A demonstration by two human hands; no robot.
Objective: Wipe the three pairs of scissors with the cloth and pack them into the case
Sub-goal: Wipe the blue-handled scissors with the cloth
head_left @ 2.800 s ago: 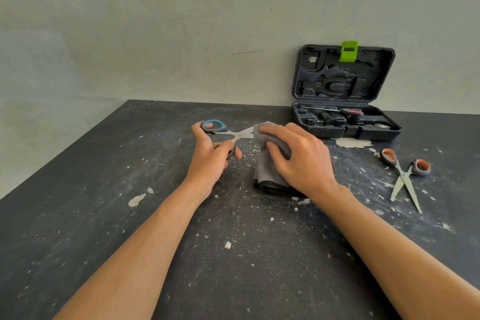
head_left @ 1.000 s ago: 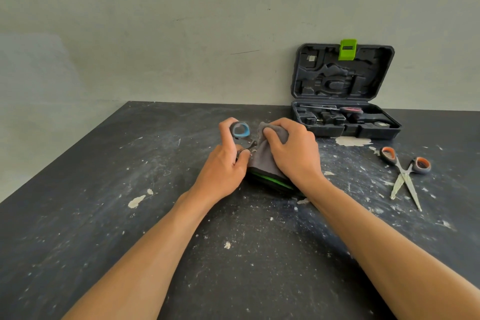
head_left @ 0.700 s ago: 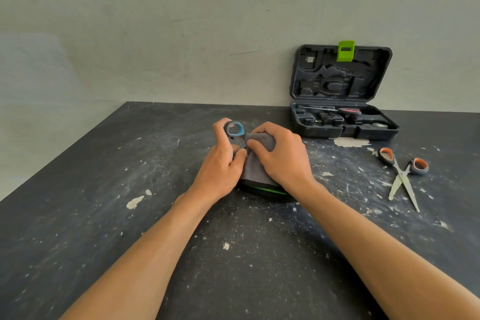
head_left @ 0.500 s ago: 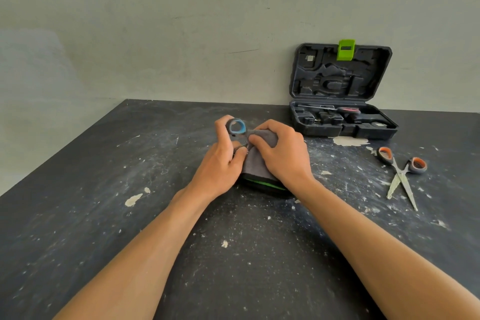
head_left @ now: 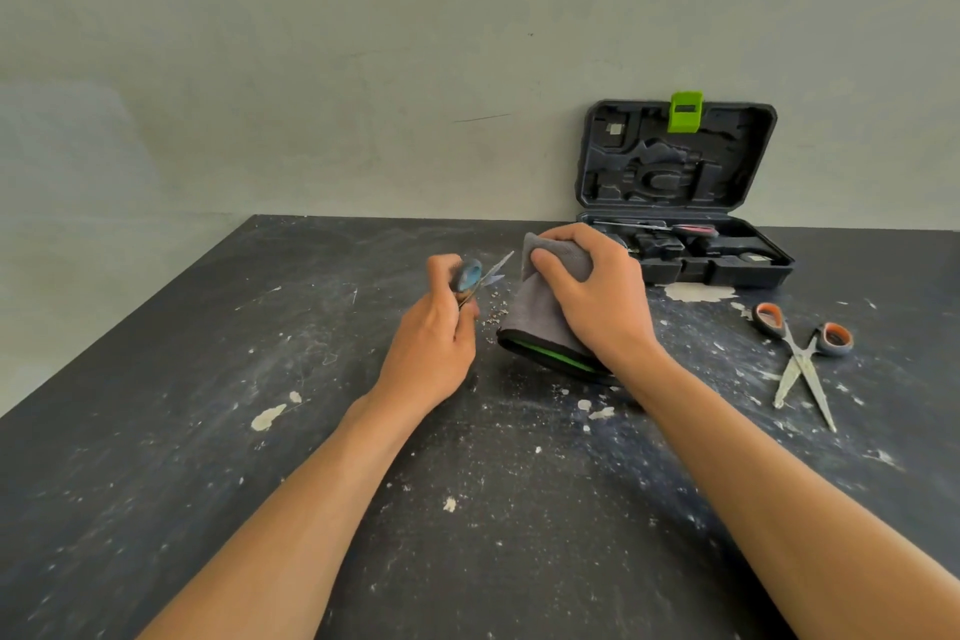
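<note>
Evidently the wiping step is in hand, on the blue-handled scissors (head_left: 475,277): the left hand (head_left: 435,338) has its fingers curled round the handle, and the slightly parted blades point up and away toward the cloth (head_left: 545,307). The right hand (head_left: 597,296) grips the top of the folded grey cloth, which rests on the table (head_left: 208,431) just right of the blade tips and is apart from them. Well to the right of the right fingers lie the orange-handled scissors (head_left: 800,353), open and not yet packed. Beyond the right fingers, against the wall, stands the open case (head_left: 685,224). I judge the next move to be either another pass of the blades through the cloth or carrying the scissors to the case.
</note>
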